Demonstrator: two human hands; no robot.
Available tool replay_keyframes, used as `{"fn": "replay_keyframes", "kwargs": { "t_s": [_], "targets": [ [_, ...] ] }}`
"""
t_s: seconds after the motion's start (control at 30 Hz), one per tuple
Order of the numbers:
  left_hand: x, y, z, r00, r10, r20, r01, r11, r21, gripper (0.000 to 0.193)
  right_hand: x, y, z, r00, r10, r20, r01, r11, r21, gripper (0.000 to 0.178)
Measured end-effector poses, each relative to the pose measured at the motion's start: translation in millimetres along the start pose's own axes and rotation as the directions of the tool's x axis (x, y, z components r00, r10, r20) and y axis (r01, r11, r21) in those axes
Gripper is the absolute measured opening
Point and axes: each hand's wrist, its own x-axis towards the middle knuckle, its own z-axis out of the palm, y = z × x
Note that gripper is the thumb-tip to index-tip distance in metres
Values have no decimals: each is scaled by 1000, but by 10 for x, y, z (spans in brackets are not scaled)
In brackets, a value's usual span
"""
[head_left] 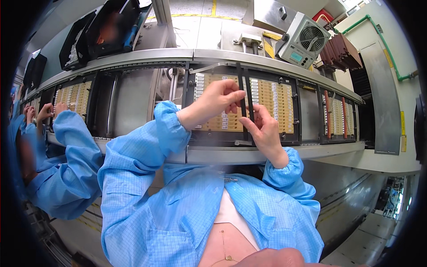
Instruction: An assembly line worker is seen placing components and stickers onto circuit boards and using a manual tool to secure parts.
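Two long, narrow black strips run side by side across the middle of a framed panel of circuit boards. The boards are tan, with rows of small white and dark parts. My left hand is closed, its thumb and forefinger meeting at the left-hand strip. Lower down, my right hand pinches the strips between thumb and fingers from the right. Which strip each fingertip presses is partly hidden. The panel sits in a black carrier frame on the conveyor line.
Metal conveyor rails run left to right. Another panel with reddish-brown bars lies at the right. A grey fan unit stands beyond the far rail, near stacked brown trays. At left, a co-worker's hands reach over another panel; black bins stand behind.
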Motion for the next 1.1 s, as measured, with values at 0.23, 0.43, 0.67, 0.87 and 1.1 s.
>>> {"fn": "replay_keyframes", "kwargs": {
  "t_s": [0.23,0.43,0.67,0.87,1.1],
  "targets": [
    [-18,39,-128,965,165,-205,-59,894,444,63,136,96,-49,970,-121,-213,32,924,-381,56],
    [-69,-140,-125,930,366,-40,-181,549,816,42,177,100,-54,990,-142,-25,79,679,-730,48],
    [-99,-60,-149,939,341,-39,-179,582,793,23,205,178,90,977,-192,-93,23,528,-849,48],
    [-84,-40,-217,927,369,-72,-187,618,764,19,323,236,-335,970,-211,-120,54,670,-740,39],
    [-112,-56,-252,943,332,-33,-196,632,750,17,397,508,-432,979,-179,-103,1,505,-863,54]
  ]
}}
